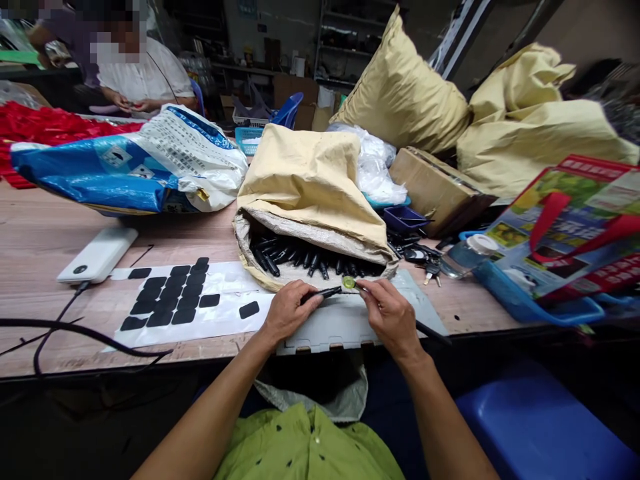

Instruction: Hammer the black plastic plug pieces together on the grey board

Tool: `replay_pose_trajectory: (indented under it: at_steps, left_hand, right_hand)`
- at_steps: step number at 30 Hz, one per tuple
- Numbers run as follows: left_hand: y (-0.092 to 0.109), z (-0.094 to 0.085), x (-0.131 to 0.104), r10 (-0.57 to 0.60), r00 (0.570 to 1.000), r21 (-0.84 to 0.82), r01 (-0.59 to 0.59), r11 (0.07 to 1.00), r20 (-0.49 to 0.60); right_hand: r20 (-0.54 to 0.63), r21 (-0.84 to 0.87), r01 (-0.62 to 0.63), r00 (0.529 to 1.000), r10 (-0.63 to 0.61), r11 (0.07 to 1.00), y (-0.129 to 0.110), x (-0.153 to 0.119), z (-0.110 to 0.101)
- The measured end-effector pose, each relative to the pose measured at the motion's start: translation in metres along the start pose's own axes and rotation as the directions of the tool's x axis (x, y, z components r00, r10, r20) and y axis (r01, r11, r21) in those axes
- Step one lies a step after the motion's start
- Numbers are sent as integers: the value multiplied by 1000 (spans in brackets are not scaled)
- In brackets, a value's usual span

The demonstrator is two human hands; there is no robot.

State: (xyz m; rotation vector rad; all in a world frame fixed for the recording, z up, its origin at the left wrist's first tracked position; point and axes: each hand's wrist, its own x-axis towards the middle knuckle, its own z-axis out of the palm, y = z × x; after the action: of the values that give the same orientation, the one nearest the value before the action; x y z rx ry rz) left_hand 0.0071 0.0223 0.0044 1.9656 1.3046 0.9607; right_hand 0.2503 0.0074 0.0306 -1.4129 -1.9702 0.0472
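Observation:
My left hand (291, 308) is closed on a slim black part (327, 292) that points to the right. My right hand (387, 310) pinches a thin tool with a small round yellow-green piece (349, 283) at its tip, close to the end of the black part. Both hands are over a light grey board (325, 325) at the table's front edge. Just behind them, a beige sack (305, 167) lies with its mouth towards me, and several black parts (293, 253) show inside it. A black rod or handle (433, 332) sticks out by my right wrist.
Left on the table (30, 233) are white sheets (233, 273) with black squares, a white power bank (97, 255) with a cable and a blue-white bag (135, 167). Right are keys (433, 272), a jar (467, 257) and a blue basket (540, 307). A person (145, 80) sits back left.

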Motion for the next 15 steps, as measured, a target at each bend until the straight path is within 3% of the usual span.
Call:
replay_pose_trajectory:
  at_steps: [3,7,15]
  left_hand:
    - [-2,-1,-1,-115,988,-163,97,982,-105]
    - [-8,-1,-2,-323,923,-397,223,890,-207]
    - [-17,3,-2,-401,896,-521,254,815,-191]
  right_hand:
    - [1,-64,14,1000,-13,998,21,-1,6]
    - [13,-91,86,996,-85,992,34,-7,20]
    - [30,-60,60,998,-58,996,34,-11,24]
